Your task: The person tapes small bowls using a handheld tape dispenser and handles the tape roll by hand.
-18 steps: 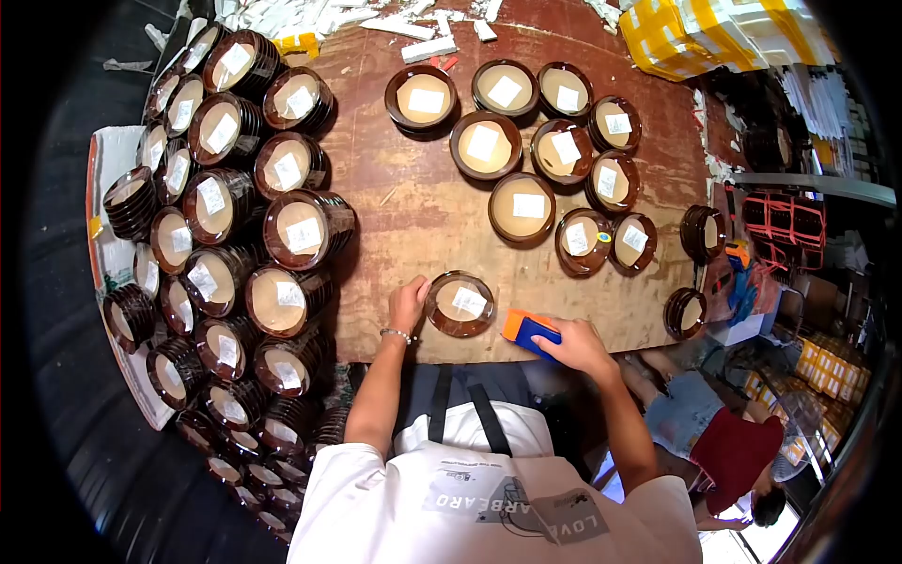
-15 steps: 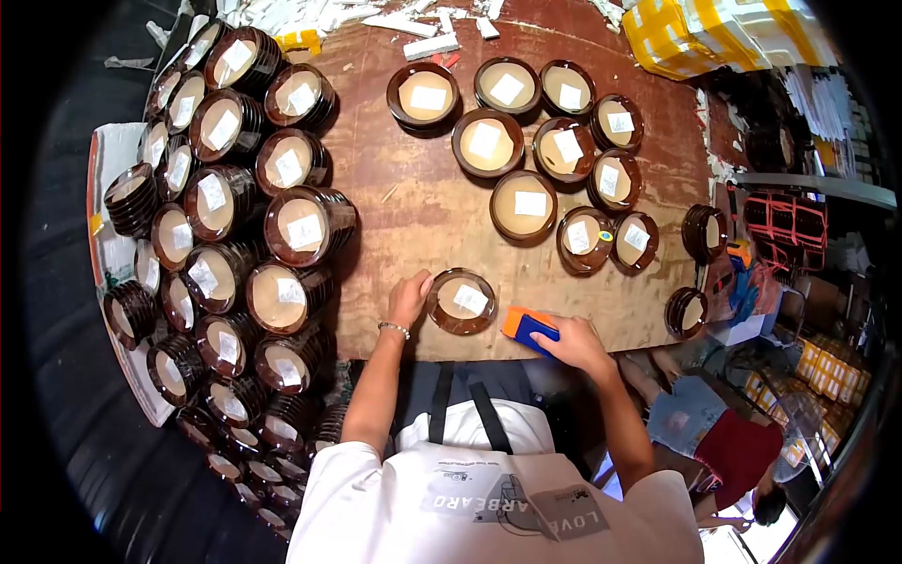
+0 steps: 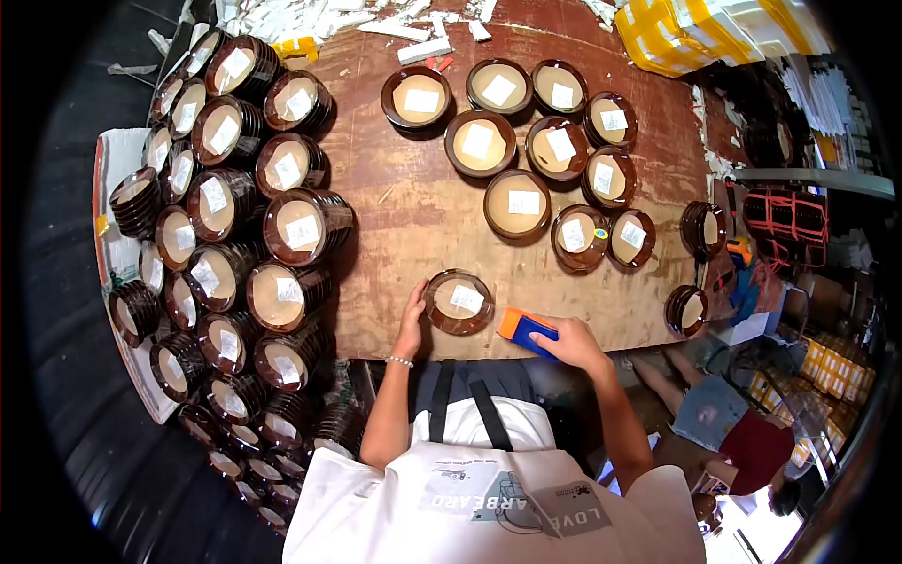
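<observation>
A round dark-brown dish [image 3: 454, 321] with a tan centre and a white paper label lies near the table's front edge. At its left rim rests my left hand [image 3: 412, 320], fingers stretched along the edge; any grip beneath the rim is hidden. My right hand [image 3: 571, 342] is closed around a blue-and-orange handheld block [image 3: 529, 331], whose exact kind I cannot make out. Its orange end points toward the dish, a short gap to the right of it. Farther back are several similar labelled dishes [image 3: 517, 206], some of them stacked.
Tall leaning stacks of brown dishes [image 3: 303, 233] crowd the left side. White foam scraps [image 3: 425, 50] litter the back of the wooden table [image 3: 395, 207]. A yellow-taped box [image 3: 714, 30] stands at back right. Another person [image 3: 728, 434] in a dark red top is at lower right.
My left hand has straightened along the dish's left rim, its wrist lower than before. The blue-and-orange block stays in my right hand with little movement. The other person has shifted slightly.
</observation>
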The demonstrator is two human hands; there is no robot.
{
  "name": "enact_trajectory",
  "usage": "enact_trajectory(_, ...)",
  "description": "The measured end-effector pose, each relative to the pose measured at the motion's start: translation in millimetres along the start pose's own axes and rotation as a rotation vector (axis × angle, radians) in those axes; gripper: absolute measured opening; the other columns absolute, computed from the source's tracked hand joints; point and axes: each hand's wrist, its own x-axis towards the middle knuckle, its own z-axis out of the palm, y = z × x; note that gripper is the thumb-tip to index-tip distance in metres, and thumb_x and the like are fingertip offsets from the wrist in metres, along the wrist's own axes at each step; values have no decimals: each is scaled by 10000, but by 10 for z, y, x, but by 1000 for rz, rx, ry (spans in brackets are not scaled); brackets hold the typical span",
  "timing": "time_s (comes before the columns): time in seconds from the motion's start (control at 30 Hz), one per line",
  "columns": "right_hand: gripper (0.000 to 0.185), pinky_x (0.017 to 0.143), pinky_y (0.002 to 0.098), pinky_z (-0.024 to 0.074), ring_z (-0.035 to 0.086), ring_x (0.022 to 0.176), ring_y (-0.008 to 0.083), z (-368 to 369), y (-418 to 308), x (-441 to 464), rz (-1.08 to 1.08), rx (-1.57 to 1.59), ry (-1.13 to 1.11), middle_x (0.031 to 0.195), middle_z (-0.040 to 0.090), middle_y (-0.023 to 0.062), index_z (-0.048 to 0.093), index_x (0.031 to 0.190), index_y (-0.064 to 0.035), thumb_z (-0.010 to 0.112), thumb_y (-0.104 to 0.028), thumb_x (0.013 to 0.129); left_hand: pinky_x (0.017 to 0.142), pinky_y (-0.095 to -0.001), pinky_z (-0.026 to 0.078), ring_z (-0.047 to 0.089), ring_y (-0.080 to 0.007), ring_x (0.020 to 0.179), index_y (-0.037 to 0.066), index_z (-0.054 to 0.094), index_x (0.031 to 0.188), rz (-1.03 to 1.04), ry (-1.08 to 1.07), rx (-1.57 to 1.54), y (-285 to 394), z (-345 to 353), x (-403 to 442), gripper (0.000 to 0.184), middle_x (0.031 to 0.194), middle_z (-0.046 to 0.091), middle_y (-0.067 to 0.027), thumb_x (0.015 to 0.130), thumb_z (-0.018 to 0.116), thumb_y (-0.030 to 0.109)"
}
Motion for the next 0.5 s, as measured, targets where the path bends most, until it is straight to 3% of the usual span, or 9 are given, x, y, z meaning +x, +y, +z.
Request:
enact_trajectory(0.07,434,803,444,564,724,854,387,21,80,20,-52,93,-7,927,748,208,743,1204,-88,707,-411,916,1130,-354,407,537,-227,1340,-40,541,1436,5,-23,-211,-72,2,-65,504,1396,611,-180,1084,488,318)
enact_trajectory(0.17,444,769,419,557,716,786,366,99,295,142,-78,196,-83,872,735,215,727,1210,-44,710,-381,921,1101,-338,423,568,-194,1249,-12,548,1416,-75,-8,51,-109,97,-67,420,1315,644,-104,1047,584,185)
enact_trajectory(0.23,434,742,398,551,705,746,328,229,489,277,-95,195,-83,823,729,192,731,1191,-32,706,-381,933,1001,-309,485,622,-158,1097,-20,585,1342,-210,14,94,-188,80,58,353,1202,680,-64,1008,629,86)
enact_trajectory(0.27,427,714,377,545,695,706,290,268,591,320,-109,186,-86,774,723,170,735,1172,-20,703,-380,946,817,-301,560,678,-156,916,-43,630,1266,-176,53,136,-332,32,134,304,1077,721,-69,1013,630,127)
enact_trajectory(0.3,427,714,377,545,695,706,290,266,564,353,-111,194,-83,774,723,170,735,1172,-20,703,-380,946,817,-301,560,678,-156,916,-43,630,1266,-174,52,144,-150,53,140,304,1077,721,-69,1013,630,127)
enact_trajectory(0.37,346,669,333,522,637,685,141,266,390,430,172,473,-179,748,715,96,753,1085,-1,687,-325,982,679,-323,589,700,-180,785,-62,672,1185,-466,57,106,429,173,226,282,960,731,-92,1004,640,152)
enact_trajectory(0.4,357,659,292,511,610,714,91,282,345,510,195,509,-216,791,709,34,749,1100,17,651,-317,1020,590,-356,624,724,-214,809,-71,680,1140,-584,10,65,381,60,366,274,982,734,-127,981,641,149)
enact_trajectory(0.43,357,659,292,511,610,714,91,399,380,653,184,510,-208,791,709,34,749,1100,17,651,-317,1020,685,-377,662,736,-236,831,-75,666,1174,-663,-51,82,482,10,472,305,1003,739,-142,983,626,158)
enact_trajectory(0.5,384,719,294,541,672,749,146,710,454,973,4,852,-134,823,720,58,749,1085,-7,619,-365,1040,733,-396,677,745,-266,814,-66,637,1229,-764,-91,8,535,-103,671,343,1032,739,-167,982,618,171)
